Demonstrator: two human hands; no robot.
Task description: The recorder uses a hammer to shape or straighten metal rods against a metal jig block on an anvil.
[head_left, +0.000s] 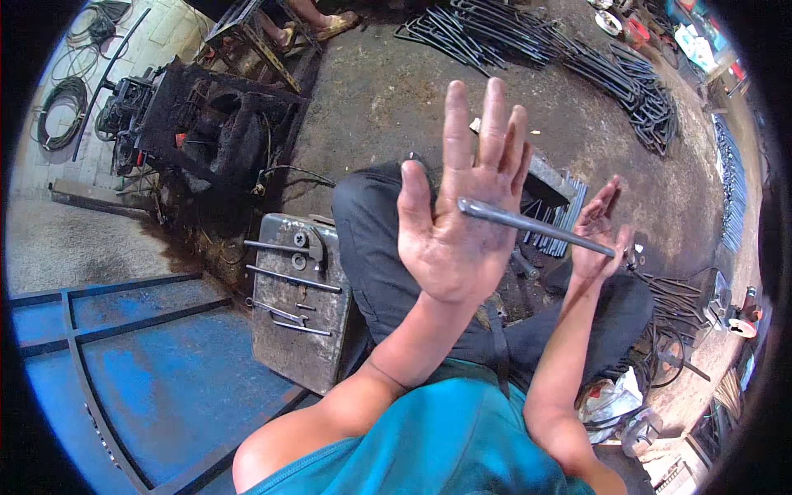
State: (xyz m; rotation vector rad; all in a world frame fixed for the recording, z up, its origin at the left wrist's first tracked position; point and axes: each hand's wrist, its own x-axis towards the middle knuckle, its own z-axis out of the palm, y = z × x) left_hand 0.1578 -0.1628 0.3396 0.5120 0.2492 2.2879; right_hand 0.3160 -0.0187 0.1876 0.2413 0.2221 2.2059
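A plain grey metal rod (536, 223) spans the gap between my two hands, one end against each palm. My left hand (466, 214) is raised with the palm showing, its fingers stretched up and its thumb out; no finger wraps the rod. My right hand (600, 235), lower and further right, has its fingers extended and the rod's far end at its palm near the thumb. Behind the rod, a bundle of short metal rods (569, 216) lies between my bent legs. Left of my knee stands a worn metal box (289, 351) with thin rods, washers and a wrench (280, 312) on it.
A blue metal panel with dark ribs (157, 388) fills the lower left. Behind it stands a grimy black machine (214, 124). Bent rods (577, 62) are heaped at the far right, and straight rods (729, 186) lie along the right side. Another person's sandalled foot (337, 25) shows at the top.
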